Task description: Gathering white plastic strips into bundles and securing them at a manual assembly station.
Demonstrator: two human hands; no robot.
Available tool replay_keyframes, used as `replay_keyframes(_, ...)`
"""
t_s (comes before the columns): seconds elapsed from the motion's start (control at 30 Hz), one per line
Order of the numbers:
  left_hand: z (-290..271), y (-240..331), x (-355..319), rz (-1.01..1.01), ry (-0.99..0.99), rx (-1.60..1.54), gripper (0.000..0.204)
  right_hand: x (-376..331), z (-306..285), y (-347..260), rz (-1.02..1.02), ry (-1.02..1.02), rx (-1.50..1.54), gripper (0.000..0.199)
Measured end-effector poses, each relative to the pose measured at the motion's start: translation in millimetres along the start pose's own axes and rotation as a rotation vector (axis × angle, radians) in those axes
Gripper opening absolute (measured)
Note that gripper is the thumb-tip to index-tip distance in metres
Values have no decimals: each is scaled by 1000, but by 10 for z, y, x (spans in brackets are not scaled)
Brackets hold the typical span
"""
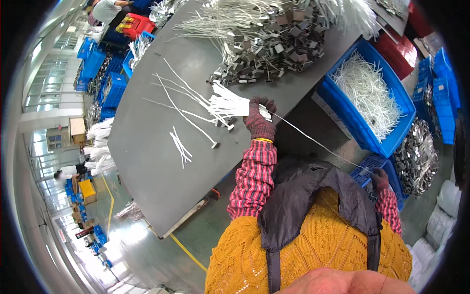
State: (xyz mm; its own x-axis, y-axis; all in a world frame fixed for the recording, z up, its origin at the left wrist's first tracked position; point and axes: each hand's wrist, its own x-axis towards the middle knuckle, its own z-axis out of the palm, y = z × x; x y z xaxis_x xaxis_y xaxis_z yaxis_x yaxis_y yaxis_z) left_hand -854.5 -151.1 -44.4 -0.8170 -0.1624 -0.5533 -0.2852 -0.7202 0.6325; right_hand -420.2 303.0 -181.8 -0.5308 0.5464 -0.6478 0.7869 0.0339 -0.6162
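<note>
My left hand (260, 120), in a dark knit glove, is closed round a bundle of flat white strips or sleeves (227, 102) over the table's near edge. A thin white wire (316, 142) stretches from this bundle down to my right hand (379, 179), also gloved, low at the right beside a blue crate. The fingers there look closed on the wire's end, though they are small and partly shaded. Left of the bundle, several white wires (183, 110) with small dark metal blocks (215, 145) lie loose. Short white strips (180, 147) lie crossed nearer the table's left side.
The grey table (142, 161) carries a large heap of wired metal blocks (279, 46) at its far side. A blue crate (409, 105) full of white strips stands at the right, near a sack of metal parts (417, 157). Other people (104, 11) are far off left.
</note>
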Motion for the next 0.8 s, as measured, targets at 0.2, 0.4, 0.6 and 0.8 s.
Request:
replay_keyframes(0.2, -375, 609, 214, 178, -61, -32, 26, 198, 1248, -1486, -241, -34, -183, 33)
replay_keyframes(0.4, -649, 1456, 347, 207, 162, -153, 23, 230, 1047, -1850, 4, -69, -131, 24)
replay_keyframes(0.6, -643, 1502, 349, 204, 230, -146, 18, 364, 938, -1349, -98, -30, -106, 30)
replay_keyframes(0.8, -779, 1408, 403, 178, 204, -196, 21, 258, 967, -1321, 8, 12, -1, 29)
